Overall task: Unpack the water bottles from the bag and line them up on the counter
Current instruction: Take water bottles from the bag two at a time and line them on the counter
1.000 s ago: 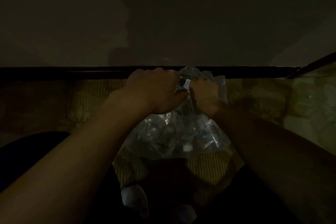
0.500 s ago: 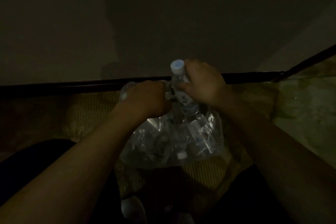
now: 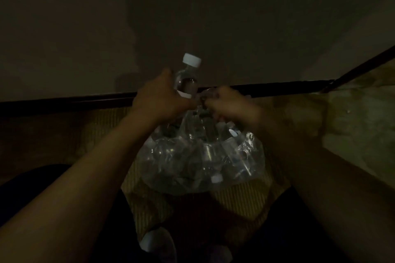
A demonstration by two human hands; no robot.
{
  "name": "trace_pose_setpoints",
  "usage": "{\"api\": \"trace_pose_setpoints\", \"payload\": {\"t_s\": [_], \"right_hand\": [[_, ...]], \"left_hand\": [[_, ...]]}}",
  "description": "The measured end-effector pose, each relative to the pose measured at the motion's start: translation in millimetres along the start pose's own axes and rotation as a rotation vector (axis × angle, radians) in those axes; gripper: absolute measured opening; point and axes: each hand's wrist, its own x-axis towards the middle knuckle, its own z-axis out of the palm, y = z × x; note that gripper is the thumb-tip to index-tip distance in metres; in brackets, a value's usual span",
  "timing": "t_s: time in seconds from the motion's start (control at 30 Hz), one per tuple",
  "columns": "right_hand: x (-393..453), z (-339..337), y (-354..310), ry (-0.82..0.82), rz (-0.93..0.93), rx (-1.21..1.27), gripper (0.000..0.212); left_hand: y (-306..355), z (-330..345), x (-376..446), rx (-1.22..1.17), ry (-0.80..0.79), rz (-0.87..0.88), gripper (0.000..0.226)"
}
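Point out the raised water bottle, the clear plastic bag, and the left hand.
raised water bottle [image 3: 186,83]: head view, on its clear shoulder below the white cap.
clear plastic bag [image 3: 245,156]: head view, on its crinkled right side.
left hand [image 3: 159,100]: head view, on the back of the hand gripping the bottle.

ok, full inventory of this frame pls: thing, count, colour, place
bottle: 1, clear with white cap, upright, raised above the bag in the left hand
bag: 1, clear plastic, centre, on the mat, top gripped by the right hand
bottles in bag: several, clear with pale caps, count unclear in the dark
mat: 1, yellowish woven, under the bag
rail: 1, dark, runs across behind the hands
wall: dull grey-brown, background
pale shapes: 2, bottom centre, too dark to identify
left hand: around the bottle's body
right hand: closed on the bag's top
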Motion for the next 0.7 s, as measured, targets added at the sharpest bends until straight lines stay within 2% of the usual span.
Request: {"api": "trace_pose_setpoints", "payload": {"t_s": [0.03,0.07,0.17,0.3,0.43,0.57,0.7], "right_hand": [[5,13,8,-0.011,-0.032,-0.212,0.025],[11,25,16,-0.050,-0.022,-0.311,0.028],[25,49,31,-0.139,0.091,-0.272,0.033],[39,68,44,-0.124,0.156,-0.248,0.041],[42,84,47,-0.006,0.197,-0.280,0.055],[38,76,39,0.015,0.213,-0.294,0.049],[21,47,21,0.076,0.171,-0.293,0.052]], "left_hand": [[0,-1,-1,0.014,0.015,-0.001,0.073],[-1,-2,-1,0.021,0.021,0.003,0.072],[-4,-4,-2,0.035,0.001,0.005,0.071],[-7,-6,-5,0.061,-0.020,0.027,0.068],[-12,-8,-9,0.059,-0.034,0.021,0.070],[-14,-5,-9,0.093,-0.057,0.034,0.069],[-14,2,-5,0.069,-0.097,0.001,0.075]]}}
